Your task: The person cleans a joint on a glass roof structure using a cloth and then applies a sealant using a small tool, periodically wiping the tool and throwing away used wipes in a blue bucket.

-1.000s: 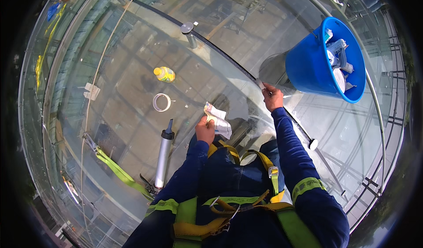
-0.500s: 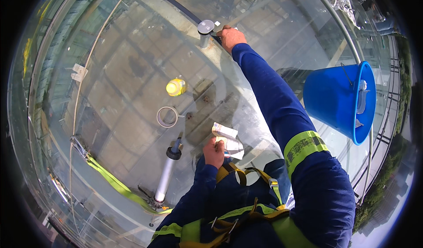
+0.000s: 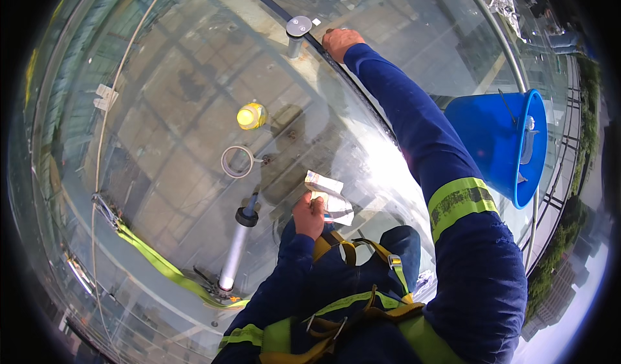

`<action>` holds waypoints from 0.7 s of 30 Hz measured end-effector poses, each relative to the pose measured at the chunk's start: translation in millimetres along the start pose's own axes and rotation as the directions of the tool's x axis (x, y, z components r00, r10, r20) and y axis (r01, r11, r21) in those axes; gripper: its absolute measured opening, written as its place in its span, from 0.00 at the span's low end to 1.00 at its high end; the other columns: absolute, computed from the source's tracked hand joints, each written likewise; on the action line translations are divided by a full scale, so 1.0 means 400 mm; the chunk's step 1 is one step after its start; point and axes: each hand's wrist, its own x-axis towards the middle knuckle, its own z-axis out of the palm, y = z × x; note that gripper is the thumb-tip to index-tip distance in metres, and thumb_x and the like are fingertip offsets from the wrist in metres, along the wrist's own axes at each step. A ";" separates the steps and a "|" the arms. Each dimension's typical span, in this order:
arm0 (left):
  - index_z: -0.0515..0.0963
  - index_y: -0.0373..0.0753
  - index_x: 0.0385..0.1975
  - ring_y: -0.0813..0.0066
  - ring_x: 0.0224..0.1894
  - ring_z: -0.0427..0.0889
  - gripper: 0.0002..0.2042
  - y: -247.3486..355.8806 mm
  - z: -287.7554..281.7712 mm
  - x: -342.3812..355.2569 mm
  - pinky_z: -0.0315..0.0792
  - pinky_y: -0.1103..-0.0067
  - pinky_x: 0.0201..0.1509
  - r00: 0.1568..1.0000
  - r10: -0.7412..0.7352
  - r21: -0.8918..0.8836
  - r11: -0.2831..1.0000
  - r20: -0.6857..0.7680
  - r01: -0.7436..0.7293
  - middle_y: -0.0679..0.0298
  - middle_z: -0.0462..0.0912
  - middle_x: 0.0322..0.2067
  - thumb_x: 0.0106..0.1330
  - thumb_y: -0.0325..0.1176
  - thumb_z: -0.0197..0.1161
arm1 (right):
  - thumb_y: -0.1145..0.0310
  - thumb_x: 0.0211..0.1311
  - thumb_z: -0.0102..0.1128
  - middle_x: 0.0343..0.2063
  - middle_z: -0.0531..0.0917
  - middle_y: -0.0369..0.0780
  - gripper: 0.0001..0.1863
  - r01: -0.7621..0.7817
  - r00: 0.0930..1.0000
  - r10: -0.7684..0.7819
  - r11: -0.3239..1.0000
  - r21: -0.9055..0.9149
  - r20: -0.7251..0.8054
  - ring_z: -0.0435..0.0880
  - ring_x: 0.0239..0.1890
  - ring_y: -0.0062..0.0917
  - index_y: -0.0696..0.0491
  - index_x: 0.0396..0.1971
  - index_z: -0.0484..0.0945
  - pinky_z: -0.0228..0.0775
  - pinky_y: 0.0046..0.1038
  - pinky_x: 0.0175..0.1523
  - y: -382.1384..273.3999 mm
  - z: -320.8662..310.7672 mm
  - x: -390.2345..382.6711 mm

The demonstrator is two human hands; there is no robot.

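My left hand (image 3: pixel 309 215) is closed on a creased white piece of paper or wrapper (image 3: pixel 334 200) with some coloured print, held low in front of my body. My right arm reaches far forward over the glass. Its hand (image 3: pixel 342 44) has curled fingers beside the dark seam (image 3: pixel 362 100) between glass panes, just right of a round metal glass fitting (image 3: pixel 299 26). What those fingers hold, if anything, is hidden. A caulking gun (image 3: pixel 237 247) with a clear barrel lies left of my left hand. Beyond it are a roll of tape (image 3: pixel 238 161) and a yellow-capped bottle (image 3: pixel 251 115).
A blue bucket (image 3: pixel 482 141) with items inside lies tilted beside a metal rail (image 3: pixel 511 60) at right. A lime webbing strap (image 3: pixel 152 254) and a thin rope (image 3: pixel 108 121) run along the left. Crumpled foil (image 3: pixel 503 5) is at the far right.
The view has shifted a little, so the floor things sit further left. My right hand has moved slightly away from the fitting, and more dark seam shows beside my sleeve. The left keeps the paper.
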 end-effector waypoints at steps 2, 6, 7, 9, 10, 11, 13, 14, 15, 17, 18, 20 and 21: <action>0.76 0.26 0.48 0.70 0.30 0.84 0.15 0.011 0.002 0.000 0.78 0.73 0.35 0.999 0.050 0.028 0.998 -0.005 -0.050 0.54 0.84 0.32 0.68 0.32 0.62 | 0.69 0.62 0.52 0.47 0.84 0.41 0.13 -0.022 0.998 0.025 0.998 -0.067 0.051 0.84 0.51 0.40 0.50 0.42 0.84 0.78 0.38 0.51 0.009 0.001 -0.022; 0.75 0.26 0.49 0.75 0.29 0.83 0.14 0.051 0.012 -0.006 0.80 0.76 0.28 0.979 -0.161 -0.249 0.950 0.124 0.188 0.58 0.83 0.32 0.70 0.30 0.60 | 0.63 0.67 0.47 0.49 0.84 0.39 0.16 0.013 0.996 0.002 0.988 -0.154 0.094 0.83 0.53 0.35 0.41 0.45 0.84 0.77 0.38 0.53 0.069 0.048 -0.077; 0.74 0.26 0.49 0.77 0.28 0.82 0.14 0.037 0.010 -0.001 0.80 0.77 0.26 0.987 -0.109 -0.233 0.963 0.115 0.133 0.59 0.83 0.32 0.70 0.29 0.60 | 0.63 0.67 0.47 0.48 0.84 0.39 0.15 0.060 0.995 -0.047 0.987 -0.150 0.091 0.83 0.53 0.36 0.41 0.45 0.84 0.77 0.39 0.53 0.059 0.055 -0.089; 0.74 0.26 0.50 0.78 0.27 0.82 0.13 0.012 0.005 -0.004 0.80 0.78 0.23 0.993 -0.055 -0.215 0.974 0.101 0.076 0.60 0.82 0.32 0.71 0.28 0.59 | 0.63 0.66 0.48 0.46 0.85 0.40 0.15 0.104 0.993 -0.096 0.987 -0.119 0.071 0.84 0.50 0.38 0.43 0.42 0.84 0.78 0.40 0.51 0.048 0.063 -0.113; 0.73 0.26 0.50 0.78 0.27 0.82 0.13 0.017 0.005 -0.008 0.81 0.77 0.23 0.990 -0.077 -0.232 0.967 0.115 0.102 0.60 0.82 0.33 0.71 0.28 0.58 | 0.63 0.66 0.48 0.46 0.85 0.40 0.15 0.105 0.993 -0.098 0.987 -0.119 0.070 0.84 0.50 0.38 0.43 0.42 0.84 0.78 0.40 0.51 0.046 0.054 -0.123; 0.73 0.26 0.50 0.78 0.27 0.82 0.13 0.021 0.004 -0.011 0.81 0.76 0.23 0.987 -0.099 -0.248 0.960 0.129 0.129 0.60 0.82 0.33 0.71 0.28 0.58 | 0.64 0.65 0.49 0.45 0.85 0.41 0.14 0.077 0.995 -0.070 0.990 -0.117 0.065 0.85 0.50 0.39 0.44 0.42 0.84 0.78 0.40 0.51 0.045 0.044 -0.130; 0.73 0.26 0.50 0.78 0.27 0.82 0.13 0.045 0.003 -0.012 0.81 0.76 0.23 0.984 -0.123 -0.283 0.946 0.132 0.156 0.60 0.82 0.32 0.71 0.27 0.58 | 0.65 0.64 0.49 0.45 0.85 0.41 0.14 0.045 0.997 -0.038 0.992 -0.118 0.060 0.85 0.49 0.40 0.44 0.42 0.84 0.78 0.40 0.51 0.057 0.038 -0.139; 0.73 0.25 0.49 0.78 0.27 0.82 0.13 0.058 0.004 -0.012 0.82 0.76 0.23 0.980 -0.146 -0.316 0.931 0.139 0.183 0.60 0.82 0.32 0.71 0.27 0.58 | 0.65 0.63 0.50 0.45 0.85 0.42 0.14 0.057 0.998 -0.057 0.995 -0.076 -0.001 0.85 0.49 0.41 0.45 0.42 0.84 0.79 0.41 0.51 0.073 0.039 -0.140; 0.73 0.25 0.49 0.78 0.27 0.82 0.13 0.060 0.007 -0.016 0.82 0.76 0.23 0.979 -0.145 -0.318 0.930 0.141 0.184 0.60 0.82 0.32 0.71 0.27 0.58 | 0.66 0.62 0.51 0.44 0.85 0.42 0.14 0.072 0.995 -0.074 0.997 -0.035 -0.063 0.84 0.50 0.42 0.46 0.42 0.84 0.79 0.41 0.51 0.084 0.044 -0.138; 0.74 0.25 0.48 0.77 0.26 0.82 0.12 0.057 0.008 -0.011 0.82 0.75 0.22 0.985 -0.122 -0.319 0.935 0.123 0.156 0.59 0.82 0.31 0.70 0.26 0.58 | 0.67 0.62 0.51 0.45 0.85 0.43 0.14 0.068 0.994 -0.070 0.997 -0.026 -0.079 0.84 0.50 0.43 0.46 0.42 0.85 0.79 0.41 0.51 0.090 0.056 -0.120; 0.74 0.25 0.48 0.77 0.26 0.82 0.12 0.055 0.008 -0.008 0.82 0.75 0.22 0.985 -0.119 -0.322 0.934 0.122 0.153 0.59 0.82 0.31 0.70 0.26 0.58 | 0.67 0.61 0.51 0.45 0.85 0.43 0.14 0.065 0.993 -0.066 0.998 -0.015 -0.093 0.84 0.50 0.44 0.47 0.42 0.85 0.78 0.41 0.51 0.094 0.061 -0.109; 0.74 0.26 0.48 0.76 0.26 0.82 0.11 0.043 0.003 -0.006 0.83 0.74 0.22 0.990 -0.079 -0.258 0.960 0.116 0.106 0.58 0.82 0.30 0.70 0.26 0.58 | 0.68 0.61 0.51 0.45 0.85 0.44 0.14 0.051 0.993 -0.049 0.998 0.019 -0.108 0.84 0.50 0.44 0.47 0.42 0.85 0.78 0.41 0.51 0.080 0.069 -0.083; 0.74 0.26 0.48 0.76 0.26 0.82 0.11 0.037 0.001 -0.004 0.83 0.74 0.22 0.991 -0.080 -0.260 0.960 0.111 0.106 0.58 0.82 0.30 0.70 0.26 0.58 | 0.69 0.60 0.52 0.46 0.85 0.44 0.14 0.032 0.992 -0.025 0.998 0.053 -0.122 0.84 0.50 0.44 0.47 0.42 0.85 0.78 0.41 0.51 0.073 0.072 -0.069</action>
